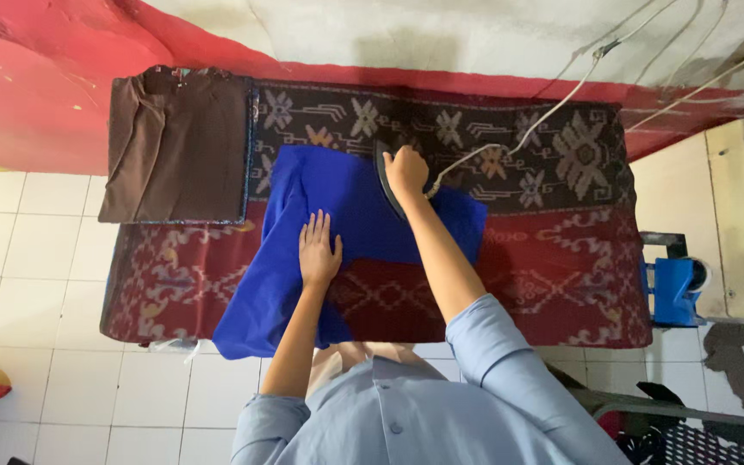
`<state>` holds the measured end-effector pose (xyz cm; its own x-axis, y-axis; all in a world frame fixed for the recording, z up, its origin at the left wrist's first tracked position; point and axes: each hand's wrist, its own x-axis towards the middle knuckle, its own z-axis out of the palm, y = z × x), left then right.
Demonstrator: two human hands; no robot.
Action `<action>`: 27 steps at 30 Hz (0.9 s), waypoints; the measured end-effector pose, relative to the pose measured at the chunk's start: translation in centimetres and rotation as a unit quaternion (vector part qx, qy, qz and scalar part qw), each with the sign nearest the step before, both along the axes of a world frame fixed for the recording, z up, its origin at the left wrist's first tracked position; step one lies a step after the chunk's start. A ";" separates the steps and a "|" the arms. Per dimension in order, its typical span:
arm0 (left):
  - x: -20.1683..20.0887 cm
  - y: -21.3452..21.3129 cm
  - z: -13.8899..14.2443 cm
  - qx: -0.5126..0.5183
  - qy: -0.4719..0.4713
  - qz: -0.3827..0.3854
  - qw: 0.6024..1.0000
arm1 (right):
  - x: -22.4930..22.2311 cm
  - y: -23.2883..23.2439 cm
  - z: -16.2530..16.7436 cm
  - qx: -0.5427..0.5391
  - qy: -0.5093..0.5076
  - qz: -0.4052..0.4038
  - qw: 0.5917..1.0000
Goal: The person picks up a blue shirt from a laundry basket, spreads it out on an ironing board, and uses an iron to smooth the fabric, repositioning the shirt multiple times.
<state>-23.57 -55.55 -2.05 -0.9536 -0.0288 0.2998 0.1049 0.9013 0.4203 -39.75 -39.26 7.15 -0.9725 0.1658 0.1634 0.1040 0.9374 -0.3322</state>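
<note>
Right hand (406,170) is gripping the iron (387,176) on the blue cloth (337,224); left hand (319,250) is pressing flat, fingers spread; risk: cord (510,146) snagging, or iron lingering and scorching fabric.

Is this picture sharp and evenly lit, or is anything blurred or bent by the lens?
Head view: soft, even light, no glare; faint shadow under the right hand on the iron. The blue cloth and left hand look sharp. Wide lens bows the floor tiles near the edges.
</note>
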 end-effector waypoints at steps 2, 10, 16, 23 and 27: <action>-0.1 0.1 0.2 0.006 0.004 0.004 1.000 | 0.8 0.7 0.0 -0.014 -0.041 0.001 0.999; 0.0 0.1 0.5 0.014 0.011 0.002 1.000 | 2.5 2.8 -0.2 0.037 0.006 -0.010 0.999; -0.1 0.0 0.3 0.002 0.013 0.006 1.000 | 2.2 3.5 -0.6 0.024 0.009 0.021 0.999; -0.1 0.2 0.2 0.002 0.011 0.004 1.000 | 7.6 4.3 -2.7 0.045 0.000 0.171 0.984; -0.3 0.1 0.3 0.007 0.002 0.005 1.000 | 8.0 4.3 -2.7 0.059 0.025 0.203 0.977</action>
